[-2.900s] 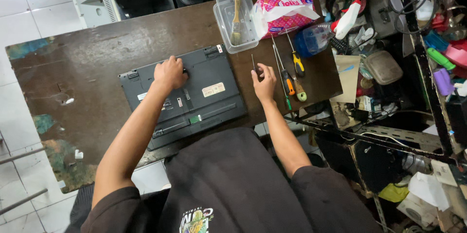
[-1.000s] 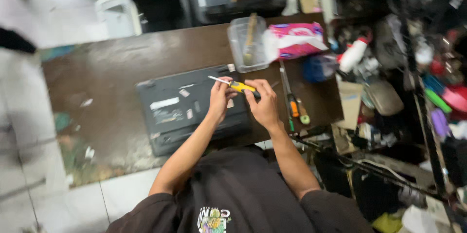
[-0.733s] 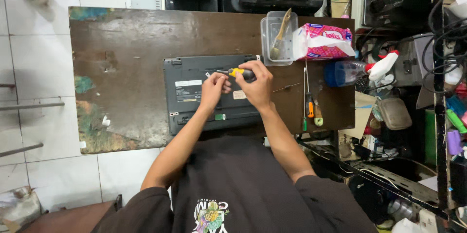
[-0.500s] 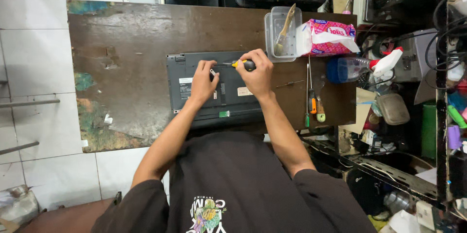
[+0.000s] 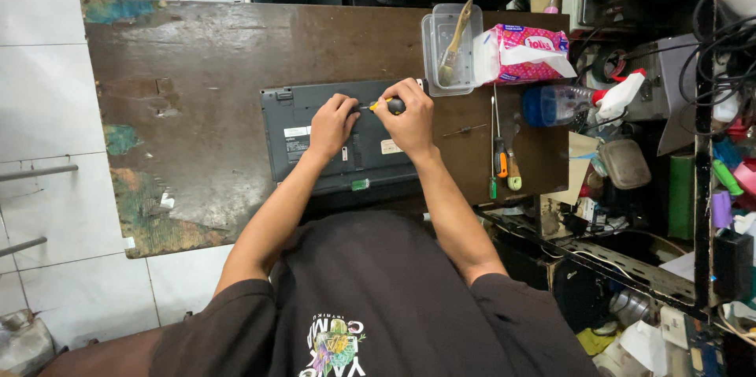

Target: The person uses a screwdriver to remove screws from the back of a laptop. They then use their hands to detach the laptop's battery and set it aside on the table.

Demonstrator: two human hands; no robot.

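A dark grey laptop (image 5: pixel 299 129) lies bottom side up on the worn brown table (image 5: pixel 205 70). My right hand (image 5: pixel 411 118) grips a yellow-and-black screwdriver (image 5: pixel 386 104), held flat and pointing left over the laptop's far edge. My left hand (image 5: pixel 332 123) rests on the laptop base, its fingers bent at the screwdriver's tip. Whether the tip sits in a screw is hidden by the fingers.
A clear plastic box (image 5: pixel 449 50) with a brush stands just behind my right hand, a pink tissue pack (image 5: pixel 520 54) beside it. Several screwdrivers (image 5: pixel 504 160) lie on the table's right part. A blue spray bottle (image 5: pixel 563 103) and cluttered shelves are at the right.
My right hand took the screwdriver from the table's right side and brought it over the laptop. My left hand moved right to meet the tip. The camera view shifted and steadied.
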